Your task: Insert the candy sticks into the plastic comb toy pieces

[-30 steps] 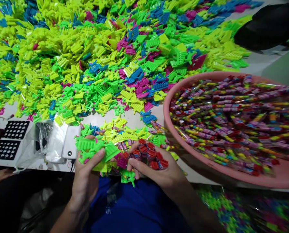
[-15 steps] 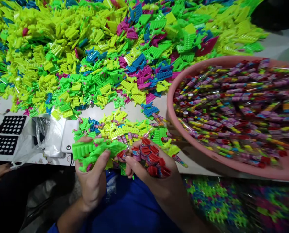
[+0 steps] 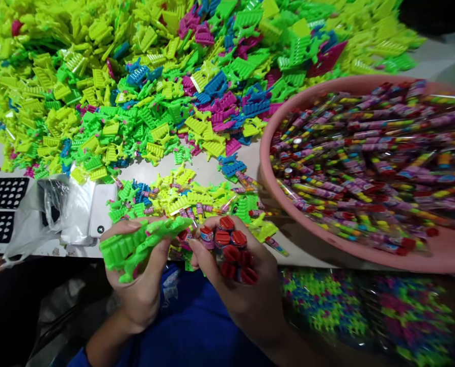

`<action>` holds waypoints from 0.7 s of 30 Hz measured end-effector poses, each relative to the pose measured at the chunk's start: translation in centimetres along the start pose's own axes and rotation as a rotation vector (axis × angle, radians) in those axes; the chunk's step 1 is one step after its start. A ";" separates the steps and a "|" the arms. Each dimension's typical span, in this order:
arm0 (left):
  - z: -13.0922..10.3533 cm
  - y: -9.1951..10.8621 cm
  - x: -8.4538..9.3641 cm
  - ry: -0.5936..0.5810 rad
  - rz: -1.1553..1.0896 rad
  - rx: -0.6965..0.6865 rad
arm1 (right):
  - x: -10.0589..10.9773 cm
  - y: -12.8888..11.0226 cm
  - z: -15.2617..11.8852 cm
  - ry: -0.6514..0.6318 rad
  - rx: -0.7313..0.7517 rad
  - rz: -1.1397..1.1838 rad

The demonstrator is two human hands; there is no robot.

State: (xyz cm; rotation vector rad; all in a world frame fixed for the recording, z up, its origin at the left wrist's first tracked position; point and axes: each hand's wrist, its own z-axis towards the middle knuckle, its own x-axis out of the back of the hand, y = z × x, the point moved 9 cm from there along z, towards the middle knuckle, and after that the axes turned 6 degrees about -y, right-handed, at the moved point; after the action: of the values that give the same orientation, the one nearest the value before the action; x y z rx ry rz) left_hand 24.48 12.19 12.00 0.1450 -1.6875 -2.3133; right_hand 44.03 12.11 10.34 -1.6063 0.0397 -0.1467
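My left hand [image 3: 137, 293] is closed around bright green plastic toy pieces [image 3: 135, 247] with ribbed panels, its thumb pressed over them. In my right hand [image 3: 246, 300] is a bunch of candy tubes [image 3: 231, 247], their red caps facing up. Between thumb and fingertips of that hand, one tube with a printed wrapper [image 3: 207, 237] points toward the green pieces; its far end is hard to make out. Just beyond both hands lies a small heap of yellow, green and blue toy pieces [image 3: 196, 199] mixed with more wrapped tubes.
A large pink basin [image 3: 267, 153] full of wrapped candy tubes stands at the right. Across the back spreads a big pile of plastic toys [image 3: 128, 92]. At left are a white power bank [image 3: 103, 209], plastic bags [image 3: 39, 219] and black trays [image 3: 5, 192]. Bagged toys [image 3: 326, 306] lie below the table edge.
Both hands have shifted slightly left, and the green pieces have tilted a little. The red caps now face more toward me. The whole view has moved slightly.
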 end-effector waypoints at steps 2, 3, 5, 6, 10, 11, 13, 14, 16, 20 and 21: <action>0.1 -0.2 0.0 0.008 0.006 0.031 | -0.3 0.0 0.2 -0.018 -0.005 -0.014; 0.1 0.0 -0.2 -0.003 0.007 0.025 | -0.4 -0.1 0.3 -0.028 -0.002 -0.023; 0.1 0.5 -0.5 -0.034 0.008 -0.011 | -0.6 -0.4 0.5 -0.044 0.012 -0.035; 0.0 0.6 -0.5 -0.033 0.000 -0.008 | -0.7 -0.5 0.6 -0.052 0.017 -0.040; -0.5 -0.6 0.2 0.045 -0.105 0.158 | -0.6 -0.3 0.8 -0.088 0.023 -0.037; -0.5 -0.9 0.2 0.051 -0.137 0.193 | -0.6 -0.2 0.9 -0.102 0.032 -0.028; -0.5 -1.3 0.2 0.064 -0.183 0.236 | -0.5 -0.1 0.9 -0.132 0.059 -0.018; -0.5 -1.5 0.2 0.079 -0.200 0.263 | -0.4 -0.1 0.9 -0.141 0.081 -0.019; -0.4 -2.0 0.1 0.118 -0.232 0.327 | -0.3 -0.1 0.7 -0.170 0.124 -0.029; -0.3 -2.5 0.2 0.215 -0.290 0.415 | -0.2 0.0 0.4 -0.217 0.176 -0.042; -0.2 -2.6 0.1 0.215 -0.300 0.426 | -0.2 -0.1 0.4 -0.221 0.178 -0.048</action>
State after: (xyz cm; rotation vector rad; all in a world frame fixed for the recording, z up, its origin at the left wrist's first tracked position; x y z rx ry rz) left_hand 24.02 12.66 9.50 0.7488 -2.1316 -1.9921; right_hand 43.90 12.53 10.39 -1.4381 -0.1778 -0.0088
